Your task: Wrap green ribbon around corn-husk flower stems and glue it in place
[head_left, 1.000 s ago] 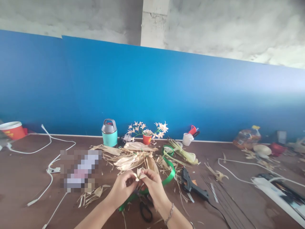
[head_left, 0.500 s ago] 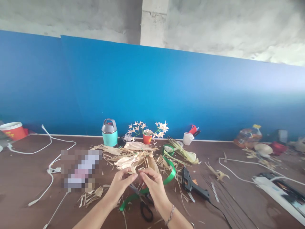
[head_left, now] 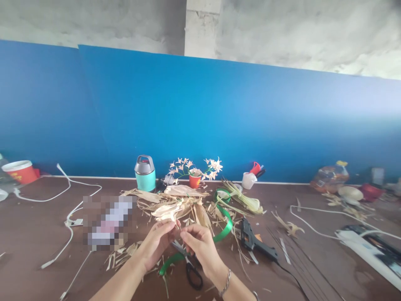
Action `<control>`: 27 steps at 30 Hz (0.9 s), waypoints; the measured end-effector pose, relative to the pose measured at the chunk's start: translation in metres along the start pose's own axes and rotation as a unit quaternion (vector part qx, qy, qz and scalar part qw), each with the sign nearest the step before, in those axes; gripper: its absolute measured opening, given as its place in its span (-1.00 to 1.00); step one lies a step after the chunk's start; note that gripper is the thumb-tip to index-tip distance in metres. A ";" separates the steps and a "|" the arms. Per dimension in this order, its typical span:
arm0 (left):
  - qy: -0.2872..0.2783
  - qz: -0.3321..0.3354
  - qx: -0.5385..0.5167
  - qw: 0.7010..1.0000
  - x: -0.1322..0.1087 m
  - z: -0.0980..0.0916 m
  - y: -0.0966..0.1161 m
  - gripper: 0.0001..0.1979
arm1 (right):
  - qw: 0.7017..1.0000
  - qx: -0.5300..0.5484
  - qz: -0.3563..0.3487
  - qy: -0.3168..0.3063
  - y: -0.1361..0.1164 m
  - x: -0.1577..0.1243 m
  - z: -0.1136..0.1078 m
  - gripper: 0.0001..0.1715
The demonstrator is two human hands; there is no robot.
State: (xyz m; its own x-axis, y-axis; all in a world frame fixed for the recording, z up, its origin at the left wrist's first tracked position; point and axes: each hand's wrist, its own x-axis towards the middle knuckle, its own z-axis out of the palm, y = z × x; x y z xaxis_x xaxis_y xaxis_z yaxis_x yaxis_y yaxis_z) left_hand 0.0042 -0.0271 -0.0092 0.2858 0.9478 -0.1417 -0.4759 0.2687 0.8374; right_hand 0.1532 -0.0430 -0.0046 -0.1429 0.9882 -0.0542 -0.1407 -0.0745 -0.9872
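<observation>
Close together above the table, my left hand [head_left: 158, 238] and my right hand [head_left: 199, 242] are both closed in a pinch. Between their fingertips is a small, thin strip of dried corn husk [head_left: 178, 227], partly hidden by the fingers. Below them lie black-handled scissors [head_left: 193, 276], partly covered by my right hand, and a green ribbon [head_left: 171, 263]. Just beyond my fingers spreads a heap of pale dried corn husks [head_left: 169, 209]. A black glue gun [head_left: 257, 244] rests to the right of my right hand.
Behind the husks stand a red pot of husk flowers [head_left: 194, 180] and a turquoise flask [head_left: 145, 177]. A white cup with tools [head_left: 249, 180] is farther right. White cables [head_left: 69, 196] run at left; a power strip [head_left: 363, 251] and thin wires [head_left: 300, 263] lie right.
My fingertips have shifted; the right hand has turned and moved slightly down, and the thin strip now shows between the hands. The view has tilted slightly.
</observation>
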 end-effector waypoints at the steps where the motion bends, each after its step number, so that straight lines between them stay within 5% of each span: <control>1: -0.003 -0.002 -0.002 1.000 0.000 -0.001 0.000 -0.83 | 1.000 0.003 0.002 -0.003 -0.001 0.000 0.001 -0.64; 8: -0.006 0.002 0.008 1.000 0.000 -0.001 -0.001 -0.86 | 1.000 0.008 0.005 -0.011 -0.002 -0.002 0.002 -0.59; 12: 0.023 0.036 0.107 0.993 -0.001 0.004 0.002 -0.88 | 0.997 0.000 -0.067 0.030 -0.002 0.001 -0.004 -0.69; 19: 0.045 0.149 0.348 0.925 0.003 0.002 -0.009 -0.96 | 0.976 -0.083 -0.171 0.105 -0.003 -0.002 -0.011 -0.84; 27: 0.050 0.210 0.478 0.852 -0.003 0.008 -0.006 -0.87 | 0.946 -0.180 -0.263 0.058 -0.005 -0.006 -0.005 -0.86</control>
State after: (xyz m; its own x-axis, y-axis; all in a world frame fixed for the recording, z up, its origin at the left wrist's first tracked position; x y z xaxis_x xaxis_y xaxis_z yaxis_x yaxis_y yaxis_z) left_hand 0.0127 -0.0327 -0.0100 0.1615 0.9487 0.2719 0.3887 -0.3144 0.8661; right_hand 0.1599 -0.0481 -0.0001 -0.0350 0.8857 0.4629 0.1826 0.4610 -0.8684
